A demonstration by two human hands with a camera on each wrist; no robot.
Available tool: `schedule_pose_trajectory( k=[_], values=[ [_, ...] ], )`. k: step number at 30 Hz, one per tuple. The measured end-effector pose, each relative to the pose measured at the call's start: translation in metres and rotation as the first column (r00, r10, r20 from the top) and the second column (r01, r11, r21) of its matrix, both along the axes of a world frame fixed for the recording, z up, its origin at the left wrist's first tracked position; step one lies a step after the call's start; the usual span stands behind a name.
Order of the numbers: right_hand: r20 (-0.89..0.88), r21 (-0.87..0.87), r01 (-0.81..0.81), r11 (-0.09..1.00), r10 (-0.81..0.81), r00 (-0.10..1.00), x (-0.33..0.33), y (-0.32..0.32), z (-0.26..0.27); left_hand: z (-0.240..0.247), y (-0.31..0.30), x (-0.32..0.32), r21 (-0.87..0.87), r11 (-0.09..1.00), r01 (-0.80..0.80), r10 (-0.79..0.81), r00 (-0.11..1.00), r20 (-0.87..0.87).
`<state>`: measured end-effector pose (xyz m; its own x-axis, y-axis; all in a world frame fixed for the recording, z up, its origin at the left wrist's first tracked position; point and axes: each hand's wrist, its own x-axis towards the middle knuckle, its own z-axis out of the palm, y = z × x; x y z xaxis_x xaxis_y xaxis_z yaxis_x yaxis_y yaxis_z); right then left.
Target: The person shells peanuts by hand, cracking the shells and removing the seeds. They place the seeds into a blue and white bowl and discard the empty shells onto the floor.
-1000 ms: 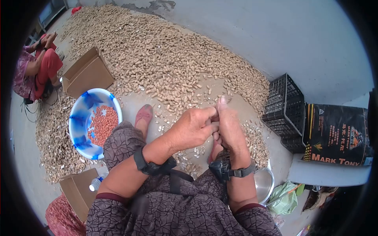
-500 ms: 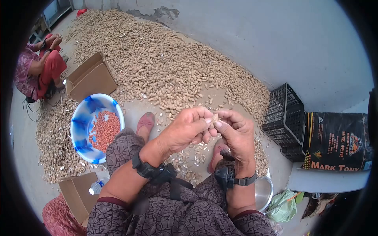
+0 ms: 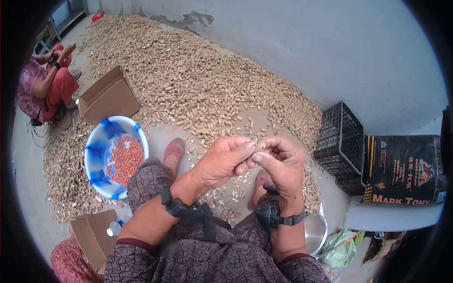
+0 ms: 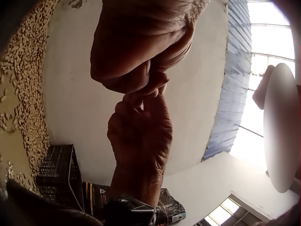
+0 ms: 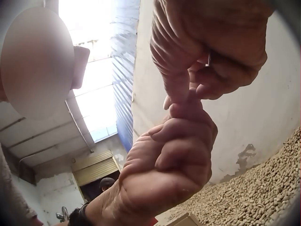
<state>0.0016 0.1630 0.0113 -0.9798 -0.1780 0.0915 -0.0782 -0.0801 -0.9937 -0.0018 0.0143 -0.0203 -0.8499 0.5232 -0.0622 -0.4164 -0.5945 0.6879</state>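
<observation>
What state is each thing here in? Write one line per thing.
left hand, pinching the peanut
right hand, pinching the peanut too
peanut, held between both hands' fingertips
bowl, upright, partly filled with red kernels
cardboard box, open

peanut | tan, small, mostly hidden | pinched btw left hand & right hand fingertips | above knees

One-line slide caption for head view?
Left hand and right hand pinch a tan peanut pod near heaped unshelled peanuts; blue-white plastic bowl alongside.
</observation>
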Motion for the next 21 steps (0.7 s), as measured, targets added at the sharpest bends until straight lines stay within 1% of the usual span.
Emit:
schedule_pose_trajectory(
  k=[1, 3, 5, 7, 9, 12, 14, 15, 16, 17, 18, 19, 20, 21],
  values=[
    [-0.004, -0.014, 0.009, 1.000, -0.009, 1.000, 0.001, -0.002, 0.001, 0.000, 0.002, 0.001, 0.001, 1.000, 0.001, -0.001, 1.000, 0.000],
    [-0.007, -0.028, 0.018, 0.999, -0.018, 1.000, 0.001, -0.002, 0.001, 0.001, 0.006, 0.001, -0.006, 0.999, -0.050, 0.050, 0.998, 0.032],
    [-0.025, 0.050, 0.048, 0.998, -0.046, 0.999, 0.002, -0.001, 0.000, 0.004, 0.003, 0.002, -0.024, 0.999, -0.046, 0.047, 0.999, 0.028],
    [-0.052, 0.075, 0.054, 0.996, -0.050, 0.997, 0.001, -0.001, -0.001, 0.003, 0.001, 0.001, -0.041, 0.998, -0.043, 0.044, 0.999, 0.026],
    [-0.080, 0.099, 0.061, 0.993, -0.053, 0.995, 0.002, -0.001, -0.001, -0.002, -0.002, -0.001, 0.031, 1.000, 0.002, -0.002, 1.000, -0.003],
    [-0.082, 0.079, 0.056, 0.995, -0.049, 0.995, 0.002, -0.002, 0.001, -0.002, -0.005, -0.002, 0.065, 0.997, 0.030, -0.030, 1.000, -0.006],
    [-0.047, 0.155, 0.083, 0.984, -0.077, 0.996, 0.001, 0.002, 0.002, 0.008, -0.005, 0.000, 0.059, 0.998, 0.009, -0.009, 1.000, 0.008],
    [-0.046, 0.154, 0.085, 0.984, -0.078, 0.996, 0.001, 0.003, 0.002, 0.013, -0.005, 0.001, 0.054, 0.998, -0.011, 0.010, 1.000, 0.020],
    [-0.005, 0.160, 0.056, 0.986, -0.056, 0.998, 0.000, 0.004, 0.002, 0.015, -0.005, 0.001, 0.053, 0.999, -0.009, 0.008, 1.000, 0.021],
    [0.037, 0.164, 0.028, 0.986, -0.034, 0.999, 0.000, 0.004, 0.002, 0.016, -0.004, 0.002, -0.005, 0.999, -0.032, 0.032, 0.999, -0.025],
    [0.038, 0.164, 0.029, 0.986, -0.036, 0.999, 0.000, 0.002, 0.002, 0.016, -0.004, 0.002, -0.063, 0.996, -0.058, 0.054, 0.996, -0.071],
    [0.083, 0.104, 0.022, 0.994, -0.030, 0.996, 0.000, -0.001, 0.003, 0.015, -0.005, 0.002, -0.064, 0.996, -0.056, 0.052, 0.996, -0.069],
    [0.126, 0.044, 0.017, 0.999, -0.022, 0.992, 0.001, -0.003, 0.004, 0.013, -0.006, 0.001, -0.088, 0.996, -0.025, 0.015, 0.994, -0.111],
    [0.127, 0.043, 0.018, 0.999, -0.023, 0.992, 0.001, -0.003, 0.007, 0.012, -0.007, 0.001, -0.113, 0.994, 0.006, -0.023, 0.988, -0.152]
  ],
)
